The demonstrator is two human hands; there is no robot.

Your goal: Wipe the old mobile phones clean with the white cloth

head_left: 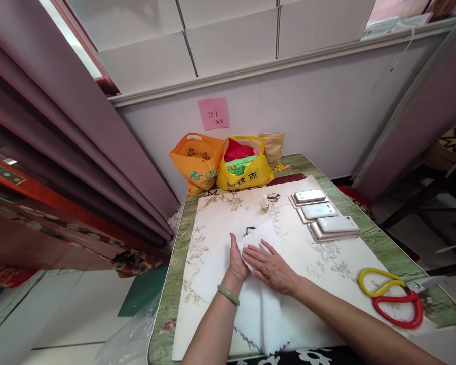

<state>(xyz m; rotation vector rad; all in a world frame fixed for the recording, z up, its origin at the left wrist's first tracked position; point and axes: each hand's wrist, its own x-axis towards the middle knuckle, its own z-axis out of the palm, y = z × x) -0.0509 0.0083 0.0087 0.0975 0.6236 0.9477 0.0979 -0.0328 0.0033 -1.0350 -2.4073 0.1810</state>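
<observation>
A white cloth (268, 304) with zigzag edges drapes between my hands and hangs down toward the front of the table. My left hand (238, 261), with a green bangle at the wrist, supports the cloth from below; its thumb stands up and its fingers are hidden underneath. Flat on top lies my right hand (268, 266), fingers stretched out over the fabric. Past the fingertips, a small dark-edged, shiny corner (250, 230) shows from the cloth, possibly part of a phone. Beyond it stand a small bottle (265, 204) and a pair of glasses (273, 196).
Stacked phones (336, 225) lie at the right. Large scissors with yellow and red handles (393, 296) rest near the right front edge. An orange bag (197, 157) and a stuffed yellow bag (247, 175) stand at the back, against the wall. A floral sheet (213, 218) covers the table.
</observation>
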